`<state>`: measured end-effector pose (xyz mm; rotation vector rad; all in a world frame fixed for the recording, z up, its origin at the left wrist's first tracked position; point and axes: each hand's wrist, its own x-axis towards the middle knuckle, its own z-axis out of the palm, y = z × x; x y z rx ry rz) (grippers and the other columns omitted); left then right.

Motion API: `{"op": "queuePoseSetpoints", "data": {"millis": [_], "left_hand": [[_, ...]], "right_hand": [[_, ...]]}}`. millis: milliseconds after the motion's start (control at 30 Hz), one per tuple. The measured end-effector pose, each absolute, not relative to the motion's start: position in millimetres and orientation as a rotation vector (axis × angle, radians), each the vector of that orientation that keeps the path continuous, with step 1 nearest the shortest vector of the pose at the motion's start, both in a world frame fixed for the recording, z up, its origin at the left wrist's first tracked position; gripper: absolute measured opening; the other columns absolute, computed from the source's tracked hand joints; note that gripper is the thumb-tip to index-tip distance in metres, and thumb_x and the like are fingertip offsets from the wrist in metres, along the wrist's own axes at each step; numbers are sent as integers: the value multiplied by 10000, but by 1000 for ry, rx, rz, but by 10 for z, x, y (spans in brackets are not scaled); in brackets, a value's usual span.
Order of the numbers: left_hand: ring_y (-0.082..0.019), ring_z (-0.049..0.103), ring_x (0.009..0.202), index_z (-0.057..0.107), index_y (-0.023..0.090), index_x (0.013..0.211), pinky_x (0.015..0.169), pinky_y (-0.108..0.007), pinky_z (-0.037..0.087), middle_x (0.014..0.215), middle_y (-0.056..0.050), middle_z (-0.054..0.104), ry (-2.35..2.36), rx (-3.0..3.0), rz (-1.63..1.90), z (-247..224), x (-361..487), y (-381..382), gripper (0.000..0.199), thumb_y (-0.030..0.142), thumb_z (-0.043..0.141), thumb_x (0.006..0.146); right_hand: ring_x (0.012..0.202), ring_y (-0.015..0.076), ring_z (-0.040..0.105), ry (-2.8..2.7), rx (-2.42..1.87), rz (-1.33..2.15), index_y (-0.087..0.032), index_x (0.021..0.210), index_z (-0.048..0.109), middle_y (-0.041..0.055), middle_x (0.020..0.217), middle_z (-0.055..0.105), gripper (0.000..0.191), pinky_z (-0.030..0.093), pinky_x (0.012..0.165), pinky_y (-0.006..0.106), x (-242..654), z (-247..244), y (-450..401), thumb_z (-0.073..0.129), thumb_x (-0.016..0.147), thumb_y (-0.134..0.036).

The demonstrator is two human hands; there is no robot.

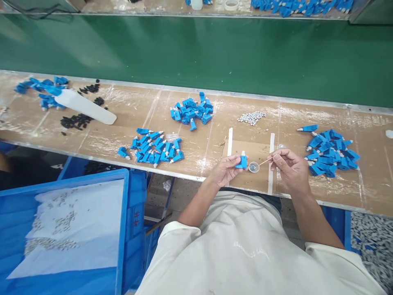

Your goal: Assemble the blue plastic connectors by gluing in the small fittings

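My left hand (226,169) is closed on a blue plastic part (242,161) with a white tip pointing away from me. Between my hands a small round cup (254,167) with clear-looking contents sits on the cardboard. Pinched in my right hand (288,166) is a thin wooden stick (264,162), its far end at the rim of the cup. Another thin stick (263,152) shows just beyond the fingers. A pile of small whitish pieces (251,118) lies farther back. To the right of my right hand is a heap of blue parts (331,151).
More blue parts lie in a back pile (192,110) and a left pile (156,146). Black pieces (76,121) and a white bottle (86,106) are farther left. A green conveyor belt (196,55) runs behind the bench. A blue crate (125,229) stands at lower left.
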<state>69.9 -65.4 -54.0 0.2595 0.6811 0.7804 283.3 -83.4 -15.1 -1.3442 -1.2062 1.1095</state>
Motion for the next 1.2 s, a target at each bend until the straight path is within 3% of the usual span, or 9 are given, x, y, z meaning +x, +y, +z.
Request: {"op": "queuePoseSetpoints", "data": {"millis": [200, 400, 1033, 1200], "left_hand": [[-123, 713, 644, 751, 66, 918, 590, -154, 546, 756, -73, 746, 620, 279, 759, -573, 717, -667, 169, 160, 791, 784], [-124, 699, 637, 747, 76, 914, 583, -166, 526, 746, -59, 735, 586, 263, 748, -604, 706, -680, 266, 189, 868, 707], [-107, 669, 625, 752, 82, 940, 586, -193, 504, 762, -44, 720, 563, 278, 728, -690, 695, -685, 349, 232, 911, 668], [-121, 687, 652, 767, 80, 966, 589, -192, 510, 776, -57, 733, 538, 308, 727, -721, 686, -687, 447, 302, 947, 623]], "right_hand": [[678, 183, 663, -1510, -1260, 652, -233, 891, 698, 45, 815, 727, 209, 550, 582, 319, 2608, 57, -913, 663, 950, -430], [750, 191, 690, -1804, -1103, 380, -240, 997, 682, 41, 843, 742, 84, 545, 677, 335, 2517, -1, -874, 608, 977, -203], [741, 199, 680, -2077, -1018, 229, -246, 995, 630, 40, 815, 734, 138, 525, 680, 349, 2471, 34, -829, 531, 1001, -150], [748, 198, 671, -2084, -973, 232, -250, 1009, 626, 32, 812, 726, 156, 518, 685, 347, 2469, 29, -833, 533, 993, -125]]}}
